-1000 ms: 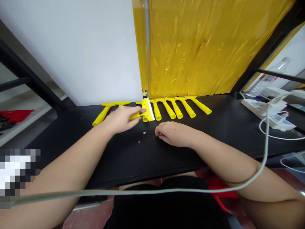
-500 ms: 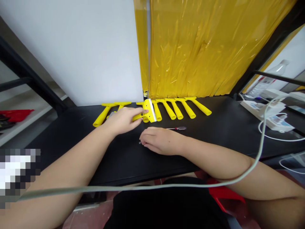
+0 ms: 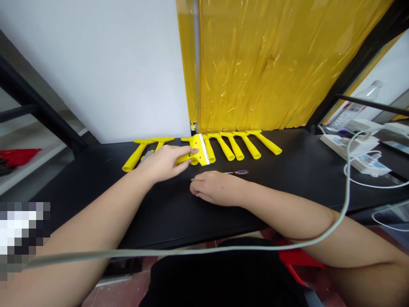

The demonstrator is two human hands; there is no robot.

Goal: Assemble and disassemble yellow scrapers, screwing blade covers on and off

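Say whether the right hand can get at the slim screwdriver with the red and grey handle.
Probably yes: the right hand is close to the screwdriver, whose handle lies uncovered on the black tabletop. The hand seems to hide part of the shaft; whether its fingers hold anything is unclear.

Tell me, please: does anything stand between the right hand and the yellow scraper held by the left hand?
Nothing visible blocks the right hand from the yellow scraper; a small metal piece shows beside this hand, and the screwdriver lies off to the right.

Bare hands [image 3: 164, 163] and forearms [image 3: 287, 205], black clothing [image 3: 211, 277]
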